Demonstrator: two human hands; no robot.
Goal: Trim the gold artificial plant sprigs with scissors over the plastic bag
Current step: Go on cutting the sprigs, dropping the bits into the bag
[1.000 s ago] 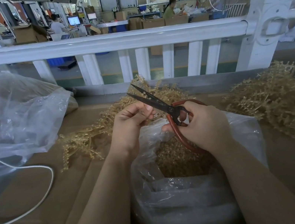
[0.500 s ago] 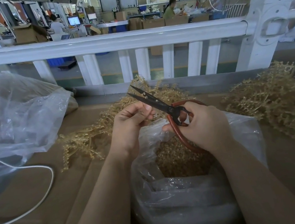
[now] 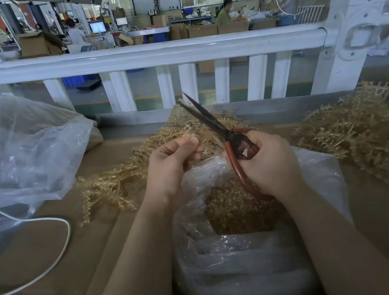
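scissors (image 3: 212,121) blades tilted more upright — left hand (image 3: 170,164) fingers hiding sprig

Single head-worn wide-angle camera looking forward and down, sitting close above left hand (image 3: 172,161) and right hand (image 3: 267,160), facing white railing (image 3: 137,56), taking in brown cardboard-covered table (image 3: 58,247) below, workshop floor stretching beyond

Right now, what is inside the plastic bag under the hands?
The plastic bag holds a heap of gold trimmings. Crumpled plastic and the right hand hide its depth and its bottom.
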